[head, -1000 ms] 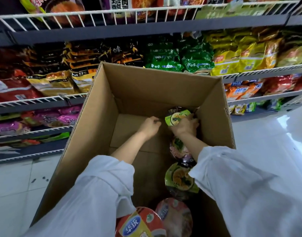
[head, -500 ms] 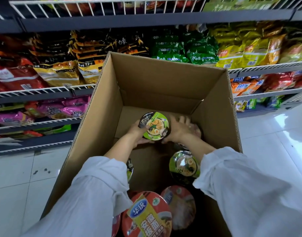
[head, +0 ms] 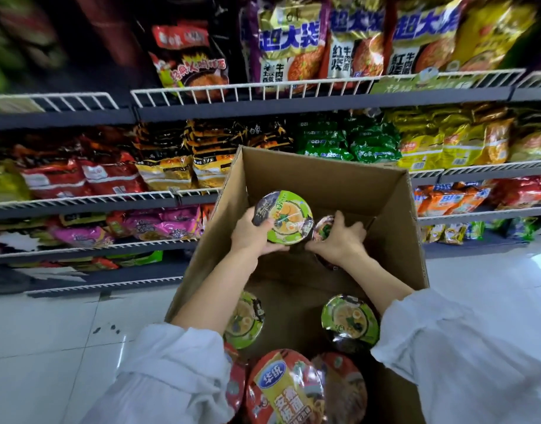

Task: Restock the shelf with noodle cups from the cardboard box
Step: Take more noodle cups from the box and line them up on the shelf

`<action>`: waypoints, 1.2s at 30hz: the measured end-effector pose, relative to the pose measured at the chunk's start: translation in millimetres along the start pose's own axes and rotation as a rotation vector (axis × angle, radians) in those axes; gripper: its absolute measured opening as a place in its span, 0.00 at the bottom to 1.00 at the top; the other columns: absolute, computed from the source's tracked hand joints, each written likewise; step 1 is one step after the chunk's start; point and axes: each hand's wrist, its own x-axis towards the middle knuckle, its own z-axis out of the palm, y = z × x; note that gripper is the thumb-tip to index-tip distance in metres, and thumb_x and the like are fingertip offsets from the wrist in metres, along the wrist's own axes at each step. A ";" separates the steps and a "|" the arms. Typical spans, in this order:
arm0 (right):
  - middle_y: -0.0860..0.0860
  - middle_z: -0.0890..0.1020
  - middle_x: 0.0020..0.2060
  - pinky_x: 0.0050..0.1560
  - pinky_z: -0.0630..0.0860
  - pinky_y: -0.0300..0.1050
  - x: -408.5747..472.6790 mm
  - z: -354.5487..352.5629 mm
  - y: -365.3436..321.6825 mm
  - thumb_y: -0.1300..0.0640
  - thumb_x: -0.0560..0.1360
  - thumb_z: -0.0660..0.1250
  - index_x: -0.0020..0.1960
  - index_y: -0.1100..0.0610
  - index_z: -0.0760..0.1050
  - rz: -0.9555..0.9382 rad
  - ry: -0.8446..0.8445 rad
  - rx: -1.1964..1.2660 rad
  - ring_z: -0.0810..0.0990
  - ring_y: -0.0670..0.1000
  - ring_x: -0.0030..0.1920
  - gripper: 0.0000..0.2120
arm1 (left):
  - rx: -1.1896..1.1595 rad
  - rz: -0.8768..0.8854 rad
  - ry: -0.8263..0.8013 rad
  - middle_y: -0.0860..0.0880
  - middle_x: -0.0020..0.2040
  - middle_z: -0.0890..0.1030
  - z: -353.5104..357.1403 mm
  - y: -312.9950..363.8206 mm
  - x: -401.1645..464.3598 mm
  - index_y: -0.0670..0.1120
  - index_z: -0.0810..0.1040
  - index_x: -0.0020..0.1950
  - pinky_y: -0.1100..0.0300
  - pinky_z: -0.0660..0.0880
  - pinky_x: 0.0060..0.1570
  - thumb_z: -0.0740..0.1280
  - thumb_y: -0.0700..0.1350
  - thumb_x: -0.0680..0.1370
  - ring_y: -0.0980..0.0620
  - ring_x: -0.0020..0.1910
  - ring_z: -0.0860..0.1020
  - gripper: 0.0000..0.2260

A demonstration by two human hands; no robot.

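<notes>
Your left hand [head: 252, 232] grips a green-lidded noodle cup [head: 286, 216], fingers curled under its rim and thumb over the lid's near-left edge, with the cup now raised above the floor of the cardboard box [head: 394, 206] and level with its upper walls. A second ago that cup sat low against the far right of the box with both hands on it; half a second ago it was cradled between them, just off the bottom.

Your right hand [head: 339, 237] has since come off the green cup and curls around a second cup [head: 323, 228] with a pinkish lid, just beside the first on its right. Whether that one is lifted clear or only grasped cannot be told; most of it is hidden by your fingers.

The view has tipped up as well, so the higher wire shelf [head: 293, 87] with its big noodle bags is in sight above the box.

More cups wait at the near end: two green-lidded ones [head: 350, 321] and red-lidded cups [head: 289, 390] closest to you.

Judged from this, the pick is nearly complete and the carry to the shelf comes next, likely two cups at once. No open slot for cups can be seen from here.
</notes>
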 end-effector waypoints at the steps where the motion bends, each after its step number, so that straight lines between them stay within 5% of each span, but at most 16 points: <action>1: 0.64 0.54 0.71 0.68 0.61 0.58 -6.2 -9.8 -9.3 0.40 0.66 0.72 0.76 0.51 0.46 -0.039 0.029 0.013 0.51 0.64 0.73 0.50 | -0.032 0.032 -0.007 0.43 0.68 0.69 -5.9 14.1 -10.6 0.47 0.64 0.72 0.50 0.82 0.36 0.64 0.39 0.79 0.35 0.59 0.76 0.22; 6: 0.60 0.57 0.69 0.64 0.63 0.63 -40.9 -61.7 -68.6 0.39 0.68 0.68 0.76 0.47 0.50 -0.259 0.226 0.028 0.53 0.63 0.71 0.44 | -0.112 0.229 -0.112 0.43 0.68 0.70 -42.5 81.7 -54.4 0.47 0.67 0.66 0.54 0.82 0.36 0.64 0.40 0.79 0.36 0.52 0.80 0.16; 9: 0.60 0.60 0.67 0.64 0.64 0.59 -64.0 -82.2 -107.4 0.38 0.67 0.68 0.76 0.48 0.51 -0.362 0.347 0.063 0.56 0.63 0.70 0.44 | -0.171 0.349 -0.111 0.41 0.68 0.71 -71.7 117.3 -73.8 0.49 0.62 0.74 0.55 0.82 0.37 0.64 0.42 0.79 0.35 0.49 0.82 0.24; 13: 0.61 0.63 0.64 0.63 0.65 0.54 -96.3 -84.7 -166.9 0.35 0.67 0.67 0.76 0.48 0.52 -0.439 0.416 0.080 0.60 0.63 0.66 0.44 | -0.268 0.493 -0.129 0.39 0.68 0.70 -127.9 149.6 -94.2 0.48 0.63 0.73 0.57 0.81 0.37 0.64 0.41 0.79 0.38 0.40 0.84 0.23; 18: 0.63 0.63 0.66 0.64 0.65 0.56 -138.0 -56.1 -251.8 0.33 0.67 0.66 0.75 0.47 0.52 -0.510 0.446 0.077 0.59 0.64 0.68 0.44 | -0.280 0.594 -0.110 0.41 0.54 0.81 -225.0 171.4 -106.0 0.46 0.71 0.66 0.56 0.82 0.40 0.63 0.40 0.80 0.37 0.41 0.83 0.14; 25: 0.60 0.59 0.70 0.65 0.67 0.60 -168.0 -7.1 -357.7 0.35 0.66 0.67 0.75 0.43 0.52 -0.601 0.416 0.195 0.54 0.62 0.71 0.44 | -0.275 0.608 0.073 0.42 0.61 0.77 -356.9 191.7 -95.8 0.48 0.70 0.62 0.56 0.82 0.41 0.64 0.41 0.79 0.37 0.54 0.80 0.12; 28: 0.58 0.59 0.71 0.66 0.67 0.58 -168.2 6.2 -397.5 0.35 0.66 0.67 0.74 0.43 0.54 -0.654 0.419 0.253 0.54 0.60 0.72 0.42 | -0.301 0.586 0.157 0.42 0.65 0.75 -398.1 199.3 -80.5 0.45 0.65 0.72 0.58 0.82 0.38 0.65 0.42 0.78 0.39 0.54 0.80 0.22; 32: 0.57 0.61 0.70 0.63 0.66 0.53 -157.5 12.8 -447.0 0.38 0.68 0.67 0.74 0.45 0.57 -0.715 0.447 0.323 0.57 0.58 0.70 0.39 | -0.332 0.609 0.245 0.47 0.56 0.76 -433.1 218.1 -53.3 0.48 0.71 0.64 0.60 0.81 0.37 0.64 0.40 0.79 0.45 0.54 0.79 0.14; 36: 0.56 0.62 0.71 0.65 0.64 0.54 -125.2 11.2 -494.1 0.38 0.68 0.66 0.74 0.45 0.59 -0.742 0.485 0.353 0.57 0.58 0.71 0.38 | -0.305 0.592 0.273 0.46 0.58 0.77 -447.7 249.5 -5.1 0.46 0.71 0.62 0.58 0.81 0.37 0.64 0.40 0.79 0.44 0.55 0.79 0.12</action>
